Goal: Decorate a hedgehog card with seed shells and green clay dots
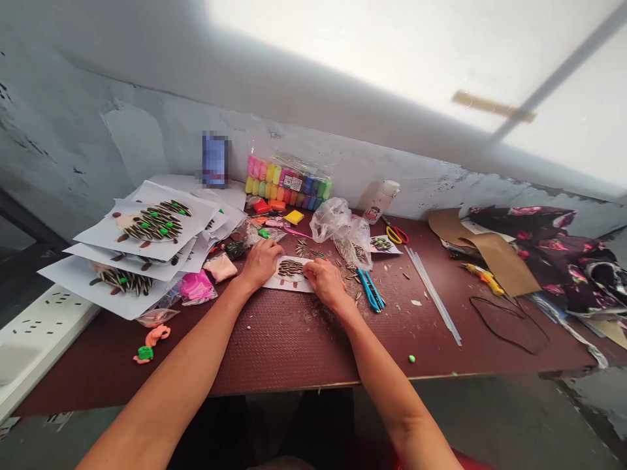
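A white paper card (285,283) lies on the table before me. Rows of striped sunflower seeds (290,268) cover a hedgehog-like shape on it, with small brown pieces below. My left hand (263,262) rests over the card's upper left edge, fingers stretched and slightly bent, pressing on it. My right hand (325,279) is at the card's right side, its fingers pinched together beside the seeds; whatever is between the fingertips is hidden. Loose seeds (301,248) lie just behind the card, and a clear plastic bag (343,228) with more seeds stands behind my right hand.
Stacked seed-decorated sheets (147,222) and a white power strip (44,326) occupy the left. Coloured clay packs (289,186) lean on the wall near a white bottle (381,201). Rightward lie a blue cutter (371,291), scissors (396,235), glue sticks (434,297) and a yellow glue gun (484,277).
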### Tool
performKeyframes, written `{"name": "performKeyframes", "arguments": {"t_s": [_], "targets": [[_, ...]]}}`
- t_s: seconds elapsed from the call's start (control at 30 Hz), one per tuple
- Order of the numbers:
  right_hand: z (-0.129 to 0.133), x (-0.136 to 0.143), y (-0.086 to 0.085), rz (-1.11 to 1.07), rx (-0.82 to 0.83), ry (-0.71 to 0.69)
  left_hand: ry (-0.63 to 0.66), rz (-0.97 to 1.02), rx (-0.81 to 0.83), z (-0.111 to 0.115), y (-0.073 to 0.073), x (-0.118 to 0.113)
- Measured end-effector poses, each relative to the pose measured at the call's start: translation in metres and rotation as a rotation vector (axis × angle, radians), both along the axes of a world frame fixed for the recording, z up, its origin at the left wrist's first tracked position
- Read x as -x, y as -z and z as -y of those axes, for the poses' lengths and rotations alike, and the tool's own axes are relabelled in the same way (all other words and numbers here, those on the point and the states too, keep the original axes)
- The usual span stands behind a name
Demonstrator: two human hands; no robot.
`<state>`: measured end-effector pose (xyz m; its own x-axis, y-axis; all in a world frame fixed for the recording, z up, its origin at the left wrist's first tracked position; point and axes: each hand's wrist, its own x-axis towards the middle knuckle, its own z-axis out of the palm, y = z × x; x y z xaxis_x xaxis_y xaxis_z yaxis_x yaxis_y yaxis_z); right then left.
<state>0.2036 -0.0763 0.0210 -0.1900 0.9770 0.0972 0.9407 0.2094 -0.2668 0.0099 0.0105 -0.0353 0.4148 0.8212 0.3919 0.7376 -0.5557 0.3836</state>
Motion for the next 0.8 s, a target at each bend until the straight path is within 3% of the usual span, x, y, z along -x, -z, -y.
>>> {"name": "performKeyframes", "arguments": {"t_s": [0.43, 0.63, 0.8], "targets": [[0.005, 0.0, -0.007, -0.03, -0.046, 0.093, 0.002, 0.002, 0.001, 0.002, -0.003, 0.0], [0.003, 0.0, 0.0, -0.049, -0.11, -0.047, 0.0, -0.01, -0.006, 0.001, -0.002, 0.0], [0.003, 0.001, 0.004, -0.037, -0.103, -0.057, -0.004, -0.014, -0.019, 0.001, -0.001, 0.0]]}}
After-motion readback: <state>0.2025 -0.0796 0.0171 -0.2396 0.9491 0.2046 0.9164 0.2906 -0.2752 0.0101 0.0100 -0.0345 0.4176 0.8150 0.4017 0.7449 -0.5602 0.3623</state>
